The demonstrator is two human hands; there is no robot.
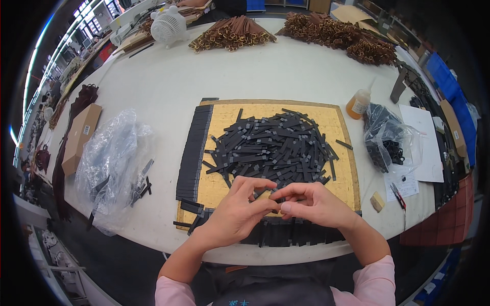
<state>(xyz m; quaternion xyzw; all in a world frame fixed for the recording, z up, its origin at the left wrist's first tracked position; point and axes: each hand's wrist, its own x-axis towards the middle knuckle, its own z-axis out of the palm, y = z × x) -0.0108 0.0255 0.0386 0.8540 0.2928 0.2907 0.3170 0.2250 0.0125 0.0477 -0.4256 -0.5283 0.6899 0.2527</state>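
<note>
Both hands are curled with thumbs and forefingers nearly meeting; the left hand (236, 211) and right hand (320, 205) show only a dark sliver between the fingertips, so I cannot tell how firmly either one grasps it, though a single black strip seems likely. They meet over the near edge of a yellow board (348, 176), just in front of a heap of short black strips (275, 145) that covers the board's middle, many with small greyish ends. Judging by this, the step in hand is fine work on one piece, perhaps folding or joining it; the next move seems to call for steady, precise fingertips that keep its ends lined up. A close-set row of dark strips (193, 153) runs along the board's left edge, another row (293, 233) lies along its near edge, and a few loose strips cross the near left corner. Farther out on the white table (153, 71), a clear plastic bag (115, 163) and a cardboard box (81, 140) lie toward the left edge; toward the right edge are an amber-filled squeeze bottle (358, 104), a bag of dark pieces (393, 143) and red-handled snips (398, 196). Brown strap bundles (232, 34) lie at the far edge.
</note>
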